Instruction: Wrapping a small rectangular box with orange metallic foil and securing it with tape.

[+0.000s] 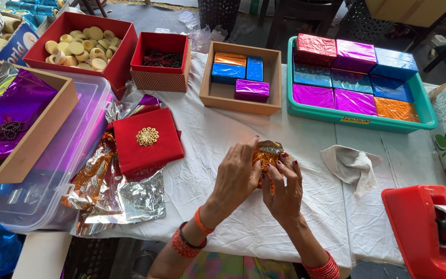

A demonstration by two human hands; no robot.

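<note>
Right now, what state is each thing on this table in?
Left hand: fingers closed on the orange foil packet.
Right hand: fingers closed on the same packet, held above the white cloth.
Red lid: lying flat on loose foil sheets.
Wooden box: open, three wrapped blocks inside.
Teal tray: almost full of wrapped blocks.
Red tape dispenser: standing, roll loaded.
Grey rag: crumpled.

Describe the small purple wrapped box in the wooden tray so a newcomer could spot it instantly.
Start at the teal tray of foil-wrapped boxes, then move left to the shallow wooden tray. Of its three parcels, the purple box sits nearest the person, alone below the orange and blue ones.
</note>
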